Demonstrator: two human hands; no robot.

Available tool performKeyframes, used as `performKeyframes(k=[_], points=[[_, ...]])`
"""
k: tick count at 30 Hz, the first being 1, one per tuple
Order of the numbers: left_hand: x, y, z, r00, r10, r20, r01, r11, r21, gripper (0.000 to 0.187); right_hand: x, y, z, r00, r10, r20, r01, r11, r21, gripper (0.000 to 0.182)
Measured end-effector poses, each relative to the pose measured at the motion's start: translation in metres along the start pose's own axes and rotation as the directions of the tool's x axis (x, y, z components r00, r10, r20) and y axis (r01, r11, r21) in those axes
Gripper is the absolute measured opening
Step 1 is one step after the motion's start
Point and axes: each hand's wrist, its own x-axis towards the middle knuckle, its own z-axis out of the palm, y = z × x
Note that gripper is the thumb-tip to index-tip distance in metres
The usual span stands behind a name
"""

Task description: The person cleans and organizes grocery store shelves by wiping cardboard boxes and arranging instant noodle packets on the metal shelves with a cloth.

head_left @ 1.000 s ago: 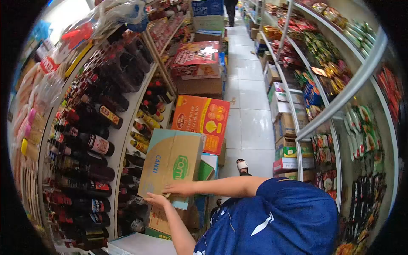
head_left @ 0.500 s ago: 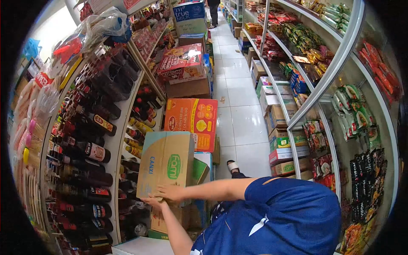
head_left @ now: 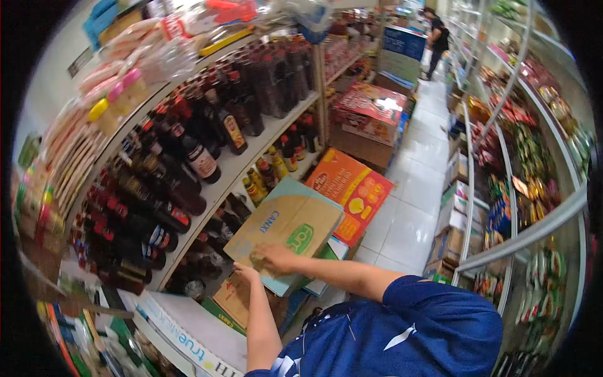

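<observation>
A brown Fami carton (head_left: pixel 286 220) with light blue sides lies on other boxes in front of me, its printed top facing up. My left hand (head_left: pixel 247 273) is closed on the carton's near left edge, fingertips at the rim. My right hand (head_left: pixel 279 259) presses on the top near the same edge, its fingers bent around a small brownish, crumpled thing (head_left: pixel 256 259). Blur and the fingers hide what that thing is. Below the left hand, another brown carton (head_left: pixel 233 301) shows partly behind my forearm.
Dark sauce bottles (head_left: pixel 201 160) crowd the shelf at left. An orange carton (head_left: pixel 352 188) and a red Kokomi box (head_left: pixel 370 110) stand beyond. A tiled aisle (head_left: pixel 402 213) runs between these and glass shelves of packets (head_left: pixel 534 163). Another person (head_left: pixel 435 41) stands far down the aisle.
My view has turned left, so the carton appears further right and tilted. The right hand has slid slightly up the carton's top, away from the left hand, which stays at the edge.
</observation>
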Motion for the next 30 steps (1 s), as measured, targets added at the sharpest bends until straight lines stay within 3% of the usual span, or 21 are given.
performKeyframes(k=[1, 2, 3, 5, 6, 8, 10, 12, 15, 17, 19, 20, 22, 25, 27, 28, 30], points=[[-0.011, 0.002, 0.0, 0.998, -0.012, 0.054, 0.03, 0.935, -0.354, 0.059, -0.001, -0.015, 0.005, 0.983, -0.186, 0.003, 0.186, 0.981, -0.059, 0.057], [-0.02, 0.003, 0.002, 0.994, -0.062, -0.091, 0.058, 0.997, -0.05, 0.062, -0.001, -0.02, 0.004, 0.979, -0.204, 0.009, 0.204, 0.978, -0.034, 0.056], [-0.025, 0.006, -0.001, 0.988, -0.081, -0.131, 0.07, 0.994, -0.085, 0.062, 0.008, -0.019, -0.003, 0.973, -0.231, 0.012, 0.231, 0.973, -0.018, 0.054], [-0.026, 0.013, -0.001, 0.984, 0.029, -0.176, 0.048, 0.907, 0.419, 0.064, 0.019, 0.007, -0.022, 0.965, -0.243, 0.101, 0.239, 0.969, 0.056, 0.053], [-0.029, 0.015, 0.0, 0.98, 0.021, -0.199, 0.061, 0.916, 0.397, 0.064, 0.021, 0.023, -0.037, 0.965, -0.214, 0.155, 0.197, 0.973, 0.12, 0.051], [-0.033, 0.018, -0.001, 0.981, 0.078, -0.179, 0.02, 0.871, 0.49, 0.066, 0.025, 0.044, -0.089, 0.993, -0.056, 0.103, 0.049, 0.996, 0.078, 0.05], [-0.042, 0.032, 0.0, 0.978, 0.11, -0.178, 0.004, 0.842, 0.539, 0.067, 0.02, 0.087, -0.12, 0.998, -0.044, -0.038, 0.043, 0.999, -0.034, 0.053], [-0.056, 0.048, 0.0, 0.984, 0.06, -0.169, 0.056, 0.791, 0.609, 0.067, 0.02, 0.116, -0.137, 0.984, 0.15, -0.092, -0.168, 0.957, -0.236, 0.055], [-0.038, 0.031, -0.004, 0.99, 0.1, -0.102, -0.024, 0.818, 0.575, 0.067, 0.043, 0.143, -0.134, 0.994, 0.091, -0.062, -0.107, 0.932, -0.346, 0.057], [-0.034, 0.025, -0.003, 0.981, 0.105, -0.162, 0.021, 0.776, 0.631, 0.066, 0.061, 0.142, -0.119, 0.996, 0.084, -0.022, -0.087, 0.926, -0.368, 0.057], [-0.032, 0.022, -0.003, 0.97, 0.112, -0.216, 0.067, 0.729, 0.681, 0.066, 0.083, 0.116, -0.098, 0.992, 0.095, -0.082, -0.118, 0.925, -0.36, 0.053], [-0.029, 0.019, -0.002, 0.971, 0.12, -0.205, 0.045, 0.756, 0.653, 0.066, 0.092, 0.097, -0.088, 0.994, 0.108, 0.02, -0.096, 0.944, -0.315, 0.052], [-0.034, 0.023, -0.002, 0.971, 0.119, -0.209, 0.037, 0.785, 0.618, 0.066, 0.1, 0.066, -0.042, 0.996, -0.083, 0.016, 0.085, 0.982, -0.169, 0.05], [-0.05, 0.037, -0.002, 0.967, 0.121, -0.222, 0.061, 0.74, 0.67, 0.065, 0.09, 0.013, -0.001, 0.973, -0.212, 0.09, 0.216, 0.975, -0.046, 0.048], [-0.036, 0.031, -0.008, 0.995, -0.029, -0.094, 0.089, 0.671, 0.736, 0.063, 0.083, -0.009, 0.0, 0.895, -0.413, 0.172, 0.415, 0.91, 0.026, 0.047], [-0.032, 0.026, -0.005, 0.983, 0.079, -0.167, 0.068, 0.685, 0.725, 0.061, 0.085, -0.002, -0.001, 0.886, -0.429, 0.175, 0.43, 0.902, 0.035, 0.047], [-0.036, 0.028, -0.002, 0.972, 0.114, -0.208, 0.075, 0.683, 0.727, 0.061, 0.086, 0.038, -0.019, 0.867, -0.459, 0.193, 0.445, 0.889, 0.111, 0.044]])
